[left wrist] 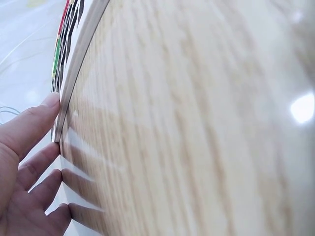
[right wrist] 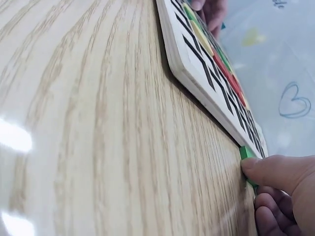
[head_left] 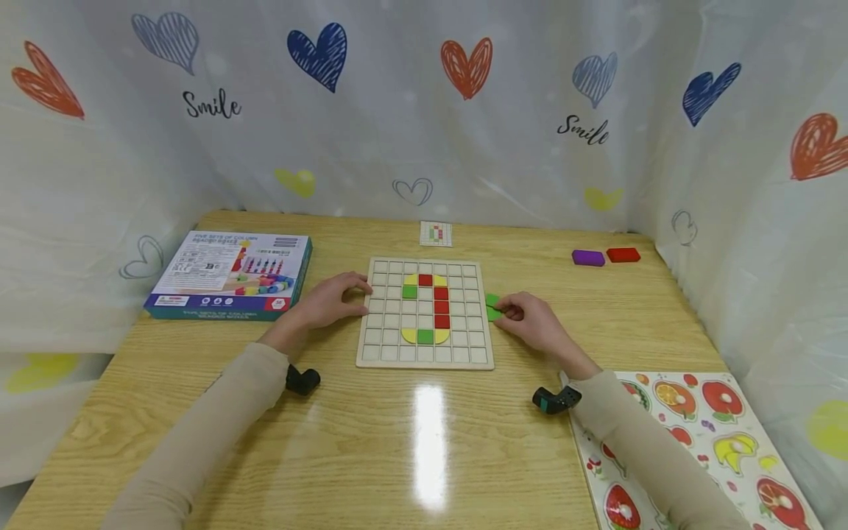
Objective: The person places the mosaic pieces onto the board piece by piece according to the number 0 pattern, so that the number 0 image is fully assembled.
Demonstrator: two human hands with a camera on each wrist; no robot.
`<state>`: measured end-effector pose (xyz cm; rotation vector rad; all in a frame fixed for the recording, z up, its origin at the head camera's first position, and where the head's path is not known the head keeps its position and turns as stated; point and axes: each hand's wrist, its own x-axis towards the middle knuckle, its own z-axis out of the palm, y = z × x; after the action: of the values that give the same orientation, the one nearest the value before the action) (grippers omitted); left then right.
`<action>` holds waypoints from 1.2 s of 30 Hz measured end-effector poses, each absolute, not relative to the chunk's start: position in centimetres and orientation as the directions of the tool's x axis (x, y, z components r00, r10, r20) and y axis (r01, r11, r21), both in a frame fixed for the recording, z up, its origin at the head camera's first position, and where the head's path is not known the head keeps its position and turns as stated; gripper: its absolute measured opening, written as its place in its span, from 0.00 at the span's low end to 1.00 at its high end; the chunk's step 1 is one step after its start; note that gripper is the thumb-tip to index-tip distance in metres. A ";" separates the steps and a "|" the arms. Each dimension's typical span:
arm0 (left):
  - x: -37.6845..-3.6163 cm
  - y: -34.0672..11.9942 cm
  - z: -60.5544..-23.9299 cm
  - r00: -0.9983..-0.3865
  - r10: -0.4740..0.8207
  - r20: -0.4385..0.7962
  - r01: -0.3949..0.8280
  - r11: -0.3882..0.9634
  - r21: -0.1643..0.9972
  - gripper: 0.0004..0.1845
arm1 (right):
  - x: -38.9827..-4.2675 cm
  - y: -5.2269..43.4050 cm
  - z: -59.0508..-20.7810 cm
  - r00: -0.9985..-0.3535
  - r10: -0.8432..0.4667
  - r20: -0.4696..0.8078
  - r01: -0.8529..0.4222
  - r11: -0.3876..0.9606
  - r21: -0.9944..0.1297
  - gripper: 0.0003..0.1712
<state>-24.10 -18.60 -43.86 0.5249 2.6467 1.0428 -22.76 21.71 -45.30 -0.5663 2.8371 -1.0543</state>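
Observation:
A wooden grid board lies mid-table, with red, green and yellow tiles set in a loop shape. My left hand rests with straight fingers against the board's left edge. At the board's right edge my right hand pinches a green tile lying on the table. In the right wrist view my thumb presses that green tile beside the board, and the left hand shows at the far side.
A blue toy box lies left of the board. A small pattern card sits behind it. Purple and red blocks lie far right. A fruit puzzle covers the near right corner. Curtains enclose the table.

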 end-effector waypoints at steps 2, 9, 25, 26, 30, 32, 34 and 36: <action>-24.1 -18.6 -43.8 -0.905 0.415 -0.098 0.237 0.680 0.694 0.19 | -22.8 21.8 -45.2 -0.929 -0.365 0.070 -0.324 0.704 -0.632 0.15; -24.0 -18.7 -43.8 -0.903 0.420 -0.091 0.249 0.685 0.685 0.19 | -23.4 22.4 -44.7 -0.939 -0.339 0.062 -0.307 0.745 -0.592 0.16; -24.1 -18.5 -44.0 -0.903 0.421 -0.085 0.256 0.686 0.681 0.18 | -24.5 25.3 -44.5 -0.957 -0.282 0.066 -0.272 0.797 -0.539 0.16; -24.1 -18.5 -44.0 -0.903 0.422 -0.085 0.257 0.686 0.681 0.18 | -24.5 25.4 -44.6 -0.956 -0.286 0.069 -0.277 0.798 -0.535 0.16; -24.1 -18.5 -43.9 -0.902 0.423 -0.087 0.257 0.687 0.680 0.18 | -24.4 25.4 -44.6 -0.950 -0.303 0.080 -0.298 0.798 -0.524 0.16; -24.0 -18.5 -43.9 -0.902 0.423 -0.088 0.257 0.689 0.677 0.18 | -24.3 25.3 -44.6 -0.950 -0.303 0.076 -0.296 0.798 -0.525 0.16; -24.0 -18.5 -43.8 -0.902 0.421 -0.090 0.255 0.692 0.675 0.18 | -24.2 25.1 -44.6 -0.953 -0.295 0.066 -0.284 0.796 -0.534 0.17; -24.0 -18.5 -43.7 -0.903 0.420 -0.092 0.254 0.693 0.675 0.18 | -24.2 24.7 -44.4 -0.959 -0.280 0.050 -0.260 0.793 -0.550 0.17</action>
<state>-24.03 -18.51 -43.68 0.5399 2.6650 1.0095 -24.15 24.70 -44.41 -0.4427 2.9425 -0.8955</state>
